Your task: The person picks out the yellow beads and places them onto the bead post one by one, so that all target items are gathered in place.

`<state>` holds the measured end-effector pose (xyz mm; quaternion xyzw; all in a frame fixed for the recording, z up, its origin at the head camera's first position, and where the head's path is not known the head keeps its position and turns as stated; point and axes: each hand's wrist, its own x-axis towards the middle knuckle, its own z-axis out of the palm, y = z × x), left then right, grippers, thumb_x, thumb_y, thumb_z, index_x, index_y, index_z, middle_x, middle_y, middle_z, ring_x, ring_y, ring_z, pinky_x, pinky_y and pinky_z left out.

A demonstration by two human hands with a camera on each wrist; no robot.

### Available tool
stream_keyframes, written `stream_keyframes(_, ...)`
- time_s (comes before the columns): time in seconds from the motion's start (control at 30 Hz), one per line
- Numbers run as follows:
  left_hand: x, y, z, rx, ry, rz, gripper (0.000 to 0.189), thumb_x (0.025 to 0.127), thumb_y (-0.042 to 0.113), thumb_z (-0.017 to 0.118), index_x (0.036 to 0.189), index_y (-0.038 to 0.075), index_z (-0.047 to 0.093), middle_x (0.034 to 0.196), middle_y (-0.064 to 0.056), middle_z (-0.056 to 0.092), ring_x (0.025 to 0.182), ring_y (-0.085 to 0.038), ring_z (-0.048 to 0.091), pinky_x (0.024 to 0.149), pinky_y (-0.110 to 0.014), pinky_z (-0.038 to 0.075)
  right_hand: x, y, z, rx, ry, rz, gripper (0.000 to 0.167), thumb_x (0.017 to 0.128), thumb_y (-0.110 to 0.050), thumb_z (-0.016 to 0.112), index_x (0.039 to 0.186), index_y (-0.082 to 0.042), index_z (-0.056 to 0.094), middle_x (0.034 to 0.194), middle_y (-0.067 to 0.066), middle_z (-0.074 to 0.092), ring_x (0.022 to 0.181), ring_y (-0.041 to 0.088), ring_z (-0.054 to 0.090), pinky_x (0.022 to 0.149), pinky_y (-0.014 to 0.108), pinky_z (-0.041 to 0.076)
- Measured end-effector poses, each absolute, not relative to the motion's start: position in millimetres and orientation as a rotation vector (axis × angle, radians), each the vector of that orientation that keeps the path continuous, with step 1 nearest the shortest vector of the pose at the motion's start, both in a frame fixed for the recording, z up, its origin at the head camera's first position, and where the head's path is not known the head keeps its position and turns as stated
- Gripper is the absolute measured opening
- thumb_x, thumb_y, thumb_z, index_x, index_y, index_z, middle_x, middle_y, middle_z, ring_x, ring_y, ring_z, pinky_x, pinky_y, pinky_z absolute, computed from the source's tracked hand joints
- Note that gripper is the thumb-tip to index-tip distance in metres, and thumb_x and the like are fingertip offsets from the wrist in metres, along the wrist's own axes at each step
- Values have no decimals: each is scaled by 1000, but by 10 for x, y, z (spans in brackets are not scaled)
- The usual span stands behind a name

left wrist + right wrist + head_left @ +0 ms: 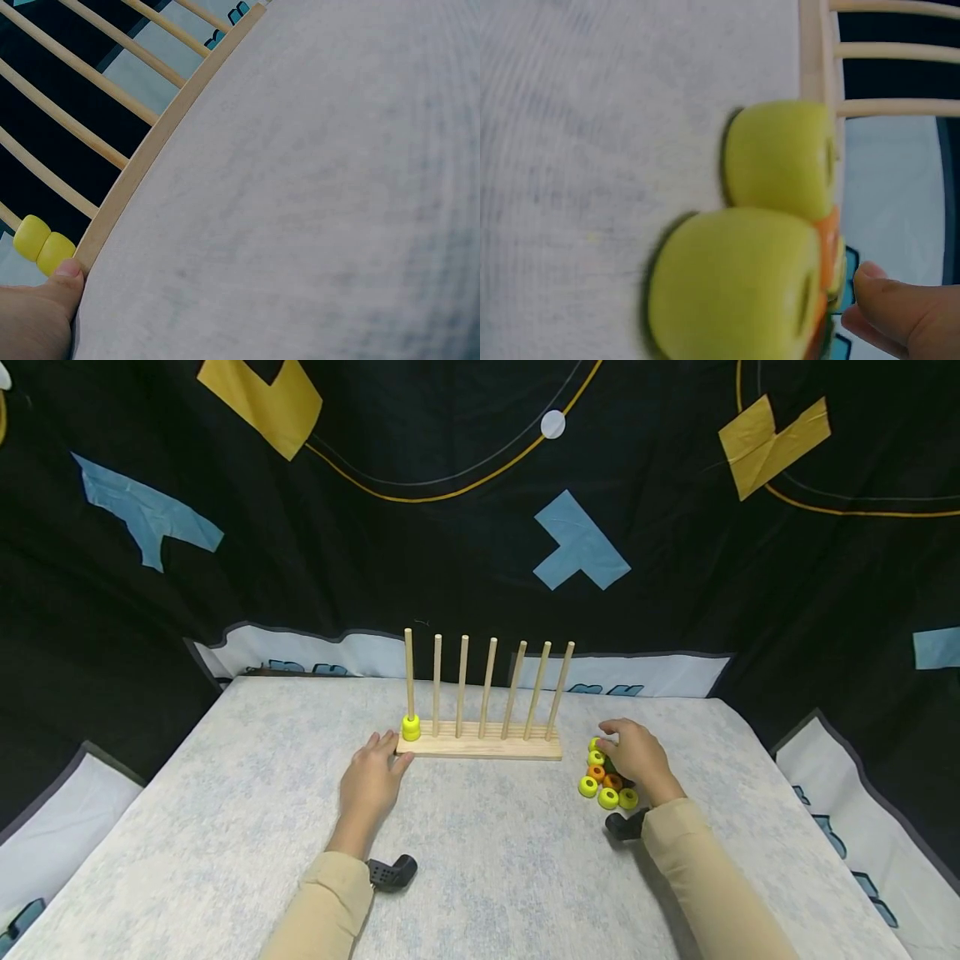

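Observation:
A wooden peg rack (480, 747) with a row of upright pegs stands towards the back of the table. Two yellow beads (411, 727) are stacked on its leftmost peg. My left hand (369, 783) holds the rack's left end, thumb against the front edge and fingers at the side. To the right of the rack lies a cluster of yellow, orange and dark green beads (608, 798). Over the back of this cluster is my right hand (636, 753), its fingers loosely bent; in the right wrist view a gap shows between thumb and finger. The hand covers part of the cluster.
The table (480, 860) has a pale mottled top. Behind it hangs a black cloth (420, 560) with yellow and blue shapes and a white lower band. A black wrist device (393, 872) sits on the left wrist, another (627, 824) on the right.

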<state>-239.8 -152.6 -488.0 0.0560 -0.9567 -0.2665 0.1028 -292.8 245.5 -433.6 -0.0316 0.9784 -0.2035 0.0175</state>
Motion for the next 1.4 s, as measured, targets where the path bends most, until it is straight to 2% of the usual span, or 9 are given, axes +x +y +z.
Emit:
stream_keyframes(0.53, -2395, -1535, -4889, 172, -2827, -813, 59, 100, 43, 56, 148, 10, 46, 156, -9, 43, 148, -37, 33, 114, -64, 32, -3082, 2465, -4391, -123, 3022, -565, 34, 101, -24, 58, 131, -8, 64, 127, 16, 67, 112, 34, 64, 94, 54, 52)
stream_keyframes(0.7, -2392, -1530, -4903, 171, -2823, -814, 59, 100, 43, 56, 148, 10, 47, 156, -9, 43, 148, -37, 33, 114, -64, 33, -3105, 2485, -4410, -87, 2983, -578, 40, 100, -33, 59, 131, -8, 65, 129, 16, 67, 115, 36, 63, 98, 56, 50)
stream_keyframes(0.9, -2396, -1529, -4898, 173, -2812, -806, 60, 99, 43, 57, 147, 9, 47, 155, -9, 44, 147, -37, 34, 113, -64, 33, -3125, 2490, -4414, -69, 2950, -585, 47, 96, -37, 65, 131, -6, 64, 123, 16, 68, 106, 30, 65, 94, 54, 52)
stream_keyframes(1.4, -2385, -1538, -4886, 167, -2810, -805, 59, 99, 43, 57, 147, 9, 48, 155, -11, 44, 146, -39, 35, 113, -65, 34, -3026, 2388, -4353, -35, 2999, -709, 44, 94, -37, 69, 129, -10, 64, 124, 14, 66, 101, 29, 61, 89, 52, 51)
